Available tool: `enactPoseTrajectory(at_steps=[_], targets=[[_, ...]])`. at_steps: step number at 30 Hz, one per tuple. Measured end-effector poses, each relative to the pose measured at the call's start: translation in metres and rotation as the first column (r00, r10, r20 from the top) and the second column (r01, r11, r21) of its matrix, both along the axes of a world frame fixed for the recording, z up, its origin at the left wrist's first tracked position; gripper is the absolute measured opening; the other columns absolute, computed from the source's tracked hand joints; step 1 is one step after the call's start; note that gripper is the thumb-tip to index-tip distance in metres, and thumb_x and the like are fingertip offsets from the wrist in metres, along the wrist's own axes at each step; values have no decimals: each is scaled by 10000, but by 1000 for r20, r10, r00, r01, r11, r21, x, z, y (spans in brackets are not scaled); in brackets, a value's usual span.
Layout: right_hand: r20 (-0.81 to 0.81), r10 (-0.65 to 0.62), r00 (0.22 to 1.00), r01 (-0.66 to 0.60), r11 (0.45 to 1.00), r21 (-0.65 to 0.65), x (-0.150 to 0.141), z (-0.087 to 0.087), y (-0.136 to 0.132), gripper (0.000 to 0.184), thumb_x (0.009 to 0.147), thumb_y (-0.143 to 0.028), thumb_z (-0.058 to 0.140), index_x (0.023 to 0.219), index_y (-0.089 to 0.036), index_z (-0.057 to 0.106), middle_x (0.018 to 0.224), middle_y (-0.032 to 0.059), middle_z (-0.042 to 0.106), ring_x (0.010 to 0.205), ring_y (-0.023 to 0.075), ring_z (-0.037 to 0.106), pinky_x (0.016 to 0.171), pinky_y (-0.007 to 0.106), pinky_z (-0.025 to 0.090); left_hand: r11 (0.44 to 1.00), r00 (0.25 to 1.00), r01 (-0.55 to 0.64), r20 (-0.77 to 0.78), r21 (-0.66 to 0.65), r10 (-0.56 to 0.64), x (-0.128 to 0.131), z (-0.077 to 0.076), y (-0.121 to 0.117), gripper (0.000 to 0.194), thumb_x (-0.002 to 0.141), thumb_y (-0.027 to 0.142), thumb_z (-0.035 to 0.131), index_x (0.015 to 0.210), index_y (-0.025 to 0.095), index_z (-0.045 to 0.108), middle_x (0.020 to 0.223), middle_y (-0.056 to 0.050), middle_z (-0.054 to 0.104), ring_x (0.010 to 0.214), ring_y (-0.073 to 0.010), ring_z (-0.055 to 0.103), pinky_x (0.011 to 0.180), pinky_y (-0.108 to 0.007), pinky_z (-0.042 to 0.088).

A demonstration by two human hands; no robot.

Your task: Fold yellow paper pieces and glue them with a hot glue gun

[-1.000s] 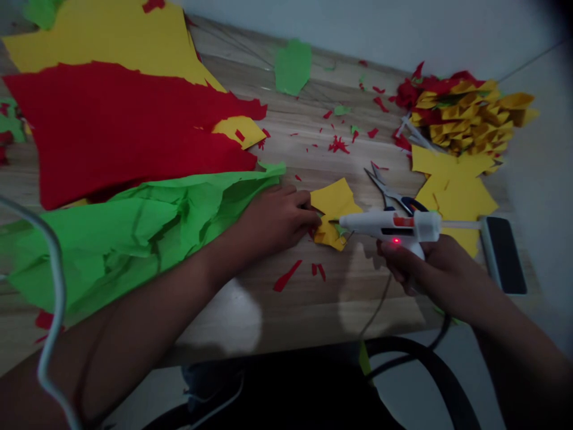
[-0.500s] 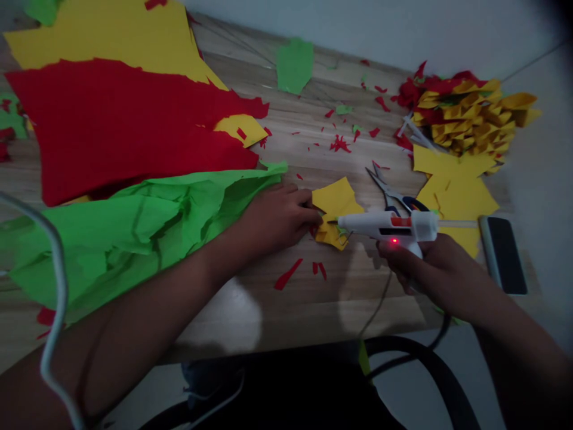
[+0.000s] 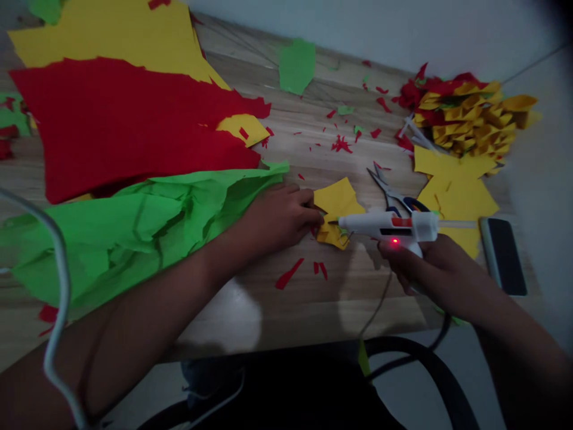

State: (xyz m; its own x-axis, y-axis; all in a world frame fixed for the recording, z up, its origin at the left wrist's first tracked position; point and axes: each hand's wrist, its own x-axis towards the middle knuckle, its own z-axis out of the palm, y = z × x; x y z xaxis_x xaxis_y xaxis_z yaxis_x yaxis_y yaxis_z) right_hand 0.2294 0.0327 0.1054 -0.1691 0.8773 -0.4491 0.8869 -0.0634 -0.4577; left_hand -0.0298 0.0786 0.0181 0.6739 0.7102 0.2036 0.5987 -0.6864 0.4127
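My right hand [image 3: 430, 269] is wrapped round a white hot glue gun [image 3: 380, 224] with its red light lit and a clear glue stick out of the back. The gun's nozzle is over a small cut yellow paper piece [image 3: 340, 197], close to my left fingertips; whether it touches cannot be told. My left hand [image 3: 286, 215] is closed at that piece's left edge, fingers pressed together, with a bit of red showing under the tips. Behind the gun lie scissors [image 3: 387, 190], blades apart and handles partly hidden.
Crumpled green paper [image 3: 134, 233] lies under my left forearm, with red [image 3: 129, 125] and yellow sheets [image 3: 120, 30] behind. Folded yellow pieces [image 3: 474, 122] are heaped at back right. A phone [image 3: 505, 257] rests by my right wrist. A white cable [image 3: 60, 280] hangs at left. Red scraps dot the table.
Both hands and the glue gun hold nearly the same place. The whole view has shifted very slightly.
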Motion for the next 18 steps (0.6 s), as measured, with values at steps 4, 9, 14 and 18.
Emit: enactPoseTrajectory(at_steps=[4,9,14,18], targets=[[7,-8,1000,9,1000,-17,1,-1,-1,710,882,-781,403,428,-243,492,415,34,548,419,167,531,461,305,386,1000,999,-7,-40,-15,7,1,2,0,238,947,261,577,1056,296,786,985,-53,686,924,-226,609,757,-345,416],[-10,-7,1000,7,1000,10,1,-1,-2,668,887,-737,439,443,-241,496,417,29,544,413,155,517,445,290,376,1000,1000,-6,-24,10,6,0,1,-1,232,945,266,572,1028,302,786,968,-47,678,910,-208,601,764,-339,418],[20,-21,1000,22,1000,-22,0,1,-1,682,881,-742,430,435,-230,497,411,33,542,407,154,517,452,295,374,1000,999,0,-35,8,0,1,2,-1,240,950,271,560,1023,298,787,979,-49,686,900,-208,598,749,-341,412],[37,-34,999,35,999,-23,-1,1,-1,686,863,-763,418,436,-229,479,407,31,521,406,151,497,451,298,353,1000,998,-3,-66,-11,2,1,4,-1,249,955,268,553,1038,304,785,992,-52,686,902,-213,595,743,-344,407]])
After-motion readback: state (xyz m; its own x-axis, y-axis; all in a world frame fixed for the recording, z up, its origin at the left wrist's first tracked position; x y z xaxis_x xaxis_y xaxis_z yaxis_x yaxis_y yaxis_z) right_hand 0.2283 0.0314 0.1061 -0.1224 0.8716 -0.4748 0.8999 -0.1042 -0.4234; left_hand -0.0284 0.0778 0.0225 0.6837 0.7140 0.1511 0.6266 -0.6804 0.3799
